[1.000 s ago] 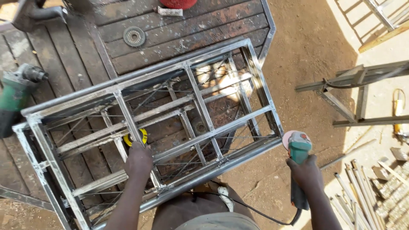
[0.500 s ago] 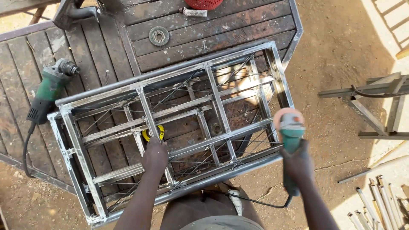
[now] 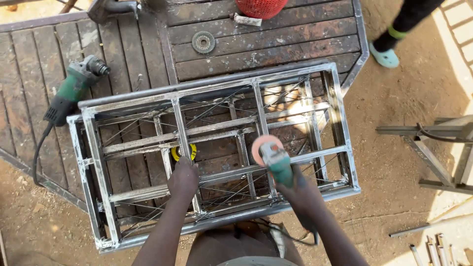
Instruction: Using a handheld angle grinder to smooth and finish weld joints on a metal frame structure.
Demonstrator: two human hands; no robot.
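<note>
Green angle grinder (image 3: pixel 274 160) in right hand (image 3: pixel 300 189) points away, disc up-left

Head camera looks steeply down, close above the metal frame (image 3: pixel 217 148).

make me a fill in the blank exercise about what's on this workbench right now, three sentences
1. The right hand holds a green ____ with a pink disc over the frame.
2. The left hand rests on a frame made of ____.
3. A second grinder lies on the bench beyond the frame's ____ end.

Missing words: grinder; metal; left
</note>
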